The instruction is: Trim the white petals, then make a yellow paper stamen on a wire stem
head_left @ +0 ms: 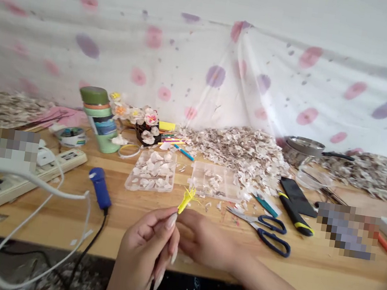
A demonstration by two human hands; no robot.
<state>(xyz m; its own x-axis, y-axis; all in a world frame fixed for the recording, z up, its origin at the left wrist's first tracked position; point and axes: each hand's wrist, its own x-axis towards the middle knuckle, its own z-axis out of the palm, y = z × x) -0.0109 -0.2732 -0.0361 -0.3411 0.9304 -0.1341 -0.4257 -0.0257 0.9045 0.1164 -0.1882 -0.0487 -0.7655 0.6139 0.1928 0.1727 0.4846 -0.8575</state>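
A small yellow flower centre with a frayed, thread-like top stands up over the table's front half. My left hand pinches it at its base between thumb and fingers, so the lower end is hidden. Right behind and beside it is my right hand, slightly blurred. Its fingers curl in towards the base of the yellow piece, their tips hidden behind my left hand; what they grip cannot be made out. Just beyond my hands sit two clear plastic boxes, the left box and the right box, holding pale petal-like flakes.
Scissors and a black-yellow cutter lie to the right. Leftward are a blue corded tool, a power strip with looping white cable, and a green tumbler. Behind are a flake pile and a pot.
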